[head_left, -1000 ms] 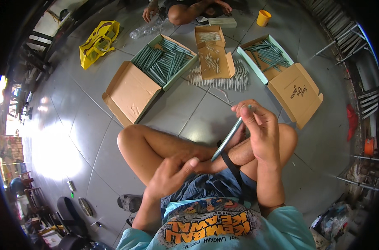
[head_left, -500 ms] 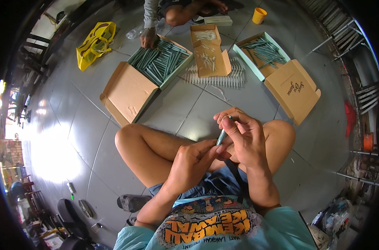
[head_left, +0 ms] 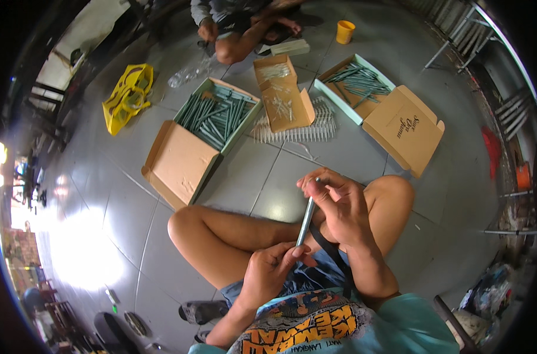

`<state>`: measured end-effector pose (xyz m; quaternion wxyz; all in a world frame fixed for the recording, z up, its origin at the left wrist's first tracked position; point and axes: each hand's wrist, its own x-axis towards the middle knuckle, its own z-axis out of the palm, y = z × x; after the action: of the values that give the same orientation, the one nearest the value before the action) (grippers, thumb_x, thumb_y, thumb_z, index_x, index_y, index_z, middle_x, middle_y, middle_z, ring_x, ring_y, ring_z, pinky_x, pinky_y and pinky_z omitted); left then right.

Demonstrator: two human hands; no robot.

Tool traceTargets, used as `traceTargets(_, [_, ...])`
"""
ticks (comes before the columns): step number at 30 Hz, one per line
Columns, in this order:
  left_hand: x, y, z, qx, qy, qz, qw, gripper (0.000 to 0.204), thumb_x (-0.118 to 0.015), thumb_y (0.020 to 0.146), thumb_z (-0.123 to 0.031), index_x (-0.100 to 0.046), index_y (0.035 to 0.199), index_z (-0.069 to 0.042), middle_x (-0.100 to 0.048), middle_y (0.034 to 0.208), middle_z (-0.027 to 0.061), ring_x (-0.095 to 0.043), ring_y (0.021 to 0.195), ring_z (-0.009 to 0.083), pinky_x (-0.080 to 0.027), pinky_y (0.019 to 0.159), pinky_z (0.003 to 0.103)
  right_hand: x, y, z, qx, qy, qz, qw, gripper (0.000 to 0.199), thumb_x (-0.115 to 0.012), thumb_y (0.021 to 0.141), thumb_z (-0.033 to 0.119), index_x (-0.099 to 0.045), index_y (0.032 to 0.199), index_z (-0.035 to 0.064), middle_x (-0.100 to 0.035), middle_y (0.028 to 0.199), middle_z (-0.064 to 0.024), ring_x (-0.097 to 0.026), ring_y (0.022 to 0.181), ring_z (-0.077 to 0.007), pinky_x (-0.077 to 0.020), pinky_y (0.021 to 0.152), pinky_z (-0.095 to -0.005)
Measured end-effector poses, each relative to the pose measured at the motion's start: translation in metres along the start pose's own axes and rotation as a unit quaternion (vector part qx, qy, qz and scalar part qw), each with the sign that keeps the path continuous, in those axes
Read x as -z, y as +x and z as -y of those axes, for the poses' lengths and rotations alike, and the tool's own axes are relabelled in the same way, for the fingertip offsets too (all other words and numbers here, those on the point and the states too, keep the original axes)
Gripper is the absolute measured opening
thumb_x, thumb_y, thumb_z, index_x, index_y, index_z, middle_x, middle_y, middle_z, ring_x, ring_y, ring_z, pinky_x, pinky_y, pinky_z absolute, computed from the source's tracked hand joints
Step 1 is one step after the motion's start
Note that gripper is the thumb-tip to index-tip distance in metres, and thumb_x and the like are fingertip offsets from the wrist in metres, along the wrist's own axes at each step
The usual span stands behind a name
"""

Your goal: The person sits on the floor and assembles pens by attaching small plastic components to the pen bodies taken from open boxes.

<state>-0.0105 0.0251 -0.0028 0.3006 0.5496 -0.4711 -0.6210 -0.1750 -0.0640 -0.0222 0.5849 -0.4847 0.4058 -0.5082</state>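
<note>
A slim, shiny grey-green pen-like stick (head_left: 305, 222) slants between my two hands, above my lap. Its lower end is pinched by the thumb and fingers of my left hand (head_left: 271, 272). Around its upper end close the thumb and fingers of my right hand (head_left: 341, 203). Beyond my left knee, an open box (head_left: 240, 125) holds many similar sticks (head_left: 212, 118). Another open box (head_left: 355, 116) at the right has fewer of them. Between the two lies a narrow brown carton (head_left: 289, 118) with small whitish pieces inside.
Rows of thin pale pieces (head_left: 324, 125) lie beside the narrow carton. Across from me sits another person (head_left: 236, 44), near a crumpled clear plastic bag (head_left: 188, 74). A yellow bag (head_left: 126, 97) is at the left, a yellow cup (head_left: 344, 32) at the back. Metal racks line the right side.
My left hand has slid down and away from the right, exposing more of the stick. The other person's hand has pulled back out of the left box. My view has shifted slightly.
</note>
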Motion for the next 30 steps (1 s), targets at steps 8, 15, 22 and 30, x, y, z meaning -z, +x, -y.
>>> traceTargets(8, [0.014, 0.013, 0.007, -0.050, 0.021, -0.091, 0.994, 0.028, -0.054, 0.103, -0.018, -0.066, 0.102, 0.007, -0.069, 0.076, 0.0064, -0.063, 0.073, 0.0079, -0.049, 0.063, 0.019, -0.008, -0.017, -0.015, -0.065, -0.006, 0.150, 0.987, 0.018, -0.070, 0.092, 0.012, -0.066, 0.101, -0.0017, -0.066, 0.092, -0.0065, -0.065, 0.095, -0.0141, -0.0469, 0.091, -0.0303])
traceTargets(15, [0.014, 0.007, -0.008, -0.033, 0.107, -0.041, 0.993, 0.025, -0.057, 0.101, -0.016, -0.069, 0.097, 0.005, -0.067, 0.071, 0.0033, -0.062, 0.068, 0.0086, -0.050, 0.064, 0.025, 0.009, -0.019, -0.002, -0.178, 0.076, 0.191, 0.962, 0.022, -0.069, 0.094, 0.017, -0.068, 0.100, -0.0037, -0.070, 0.095, -0.0100, -0.063, 0.095, -0.0143, -0.0458, 0.092, -0.0294])
traceTargets(22, [0.012, -0.004, -0.015, -0.018, 0.137, -0.004, 0.990, 0.022, -0.058, 0.099, -0.016, -0.071, 0.100, 0.002, -0.068, 0.070, 0.0053, -0.064, 0.065, 0.0113, -0.050, 0.063, 0.026, 0.025, -0.014, -0.001, -0.132, 0.063, 0.144, 0.979, 0.025, -0.070, 0.093, 0.020, -0.071, 0.104, -0.0019, -0.070, 0.095, -0.0085, -0.063, 0.097, -0.0139, -0.0442, 0.094, -0.0291])
traceTargets(30, [0.005, 0.001, -0.007, -0.001, 0.081, -0.090, 0.993, 0.022, -0.057, 0.099, -0.012, -0.070, 0.103, 0.006, -0.067, 0.068, 0.0069, -0.061, 0.064, 0.0106, -0.049, 0.062, 0.025, 0.006, -0.029, -0.021, -0.193, 0.183, 0.203, 0.942, 0.025, -0.067, 0.095, 0.018, -0.067, 0.100, -0.0061, -0.070, 0.084, -0.0103, -0.065, 0.072, -0.0150, -0.0526, 0.070, -0.0250])
